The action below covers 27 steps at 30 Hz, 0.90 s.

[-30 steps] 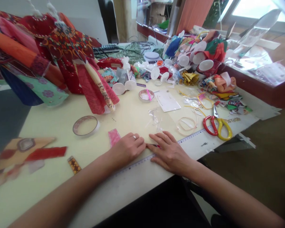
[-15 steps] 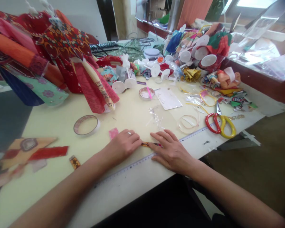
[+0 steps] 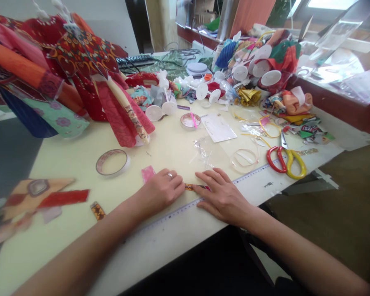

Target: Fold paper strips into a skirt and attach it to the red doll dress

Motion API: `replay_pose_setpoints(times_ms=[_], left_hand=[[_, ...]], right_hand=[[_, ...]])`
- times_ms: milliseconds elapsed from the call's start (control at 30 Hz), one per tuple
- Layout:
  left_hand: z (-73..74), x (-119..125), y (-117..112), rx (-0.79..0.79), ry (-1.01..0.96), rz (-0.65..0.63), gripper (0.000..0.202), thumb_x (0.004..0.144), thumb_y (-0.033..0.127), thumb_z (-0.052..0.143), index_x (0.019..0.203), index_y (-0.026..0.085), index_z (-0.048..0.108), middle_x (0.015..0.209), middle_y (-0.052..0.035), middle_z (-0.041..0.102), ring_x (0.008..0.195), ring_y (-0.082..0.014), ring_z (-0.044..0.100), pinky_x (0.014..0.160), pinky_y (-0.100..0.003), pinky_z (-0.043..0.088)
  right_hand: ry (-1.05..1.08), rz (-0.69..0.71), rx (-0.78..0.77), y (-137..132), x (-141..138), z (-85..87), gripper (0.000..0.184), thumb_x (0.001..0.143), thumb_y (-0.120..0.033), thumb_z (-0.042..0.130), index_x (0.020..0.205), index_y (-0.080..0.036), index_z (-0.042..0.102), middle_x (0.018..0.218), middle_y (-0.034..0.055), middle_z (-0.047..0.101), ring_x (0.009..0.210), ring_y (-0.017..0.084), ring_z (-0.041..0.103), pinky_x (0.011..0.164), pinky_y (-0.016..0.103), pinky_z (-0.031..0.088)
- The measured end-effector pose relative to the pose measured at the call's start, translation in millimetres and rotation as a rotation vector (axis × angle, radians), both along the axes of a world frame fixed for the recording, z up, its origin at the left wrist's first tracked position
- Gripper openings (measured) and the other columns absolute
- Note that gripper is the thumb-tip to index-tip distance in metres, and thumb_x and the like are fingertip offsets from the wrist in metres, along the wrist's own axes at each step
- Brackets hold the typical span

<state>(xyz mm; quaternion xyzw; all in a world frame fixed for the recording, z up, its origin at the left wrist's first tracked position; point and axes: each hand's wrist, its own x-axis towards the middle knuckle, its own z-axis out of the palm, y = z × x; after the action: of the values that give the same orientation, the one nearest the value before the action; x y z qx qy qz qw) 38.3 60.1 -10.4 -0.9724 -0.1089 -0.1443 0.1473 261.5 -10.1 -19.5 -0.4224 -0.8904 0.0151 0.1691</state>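
A narrow patterned fabric strip (image 3: 189, 187), orange and dark with a reddish end, lies on the table between my hands. My left hand (image 3: 165, 187), with a ring on one finger, is curled down at the strip's left end; its fingertips are hidden. My right hand (image 3: 223, 195) lies flat with fingers spread, some resting on the strip's right part. Just below runs a ruler (image 3: 175, 211) along the table's front. A pink fabric piece (image 3: 148, 173) sits beyond my left hand. Near my left forearm is another patterned strip (image 3: 98, 210).
Red-and-yellow-handled scissors (image 3: 285, 160) lie at the right. A tape roll (image 3: 112, 162) is at left, a smaller roll (image 3: 190, 121) farther back. Dressed figures (image 3: 89, 70) stand at back left, and a heap of fabric pieces and white discs (image 3: 255, 61) at back right.
My left hand has shifted very slightly to the right along the strip. My right hand stays in the same place, fingers still spread.
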Motion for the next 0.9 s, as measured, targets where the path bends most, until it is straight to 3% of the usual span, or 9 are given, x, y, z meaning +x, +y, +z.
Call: replay_pose_setpoints(times_ms=[400, 667, 900], left_hand=[[2.7, 2.8, -1.9, 0.054, 0.037, 0.015, 0.017, 0.086, 0.005, 0.045, 0.085, 0.009, 0.061, 0.071, -0.0068, 0.061, 0.070, -0.0190, 0.056, 0.066, -0.032, 0.046], [4.0, -2.3, 0.0, -0.098, -0.018, 0.087, 0.018, 0.088, 0.007, 0.044, 0.085, 0.012, 0.061, 0.074, -0.0071, 0.062, 0.075, -0.0204, 0.057, 0.066, -0.032, 0.047], [1.1, -4.2, 1.9, -0.091, -0.017, 0.076, 0.020, 0.090, 0.008, 0.041, 0.088, 0.012, 0.060, 0.075, -0.0071, 0.062, 0.076, -0.0203, 0.057, 0.066, -0.032, 0.047]], right_hand=[[-0.006, -0.005, -0.011, -0.3, -0.2, -0.7, 0.035, 0.091, -0.038, 0.048, 0.117, -0.016, 0.058, 0.130, 0.0128, 0.048, 0.119, 0.027, 0.039, 0.106, 0.049, 0.027], [-0.006, -0.003, -0.025, -0.2, 0.1, -1.4, 0.035, 0.091, -0.039, 0.047, 0.116, -0.018, 0.059, 0.130, 0.0127, 0.047, 0.119, 0.027, 0.039, 0.106, 0.048, 0.026], [-0.005, -0.004, -0.028, 0.7, -0.7, -1.8, 0.035, 0.091, -0.039, 0.047, 0.116, -0.018, 0.059, 0.130, 0.0129, 0.047, 0.119, 0.028, 0.039, 0.106, 0.049, 0.026]])
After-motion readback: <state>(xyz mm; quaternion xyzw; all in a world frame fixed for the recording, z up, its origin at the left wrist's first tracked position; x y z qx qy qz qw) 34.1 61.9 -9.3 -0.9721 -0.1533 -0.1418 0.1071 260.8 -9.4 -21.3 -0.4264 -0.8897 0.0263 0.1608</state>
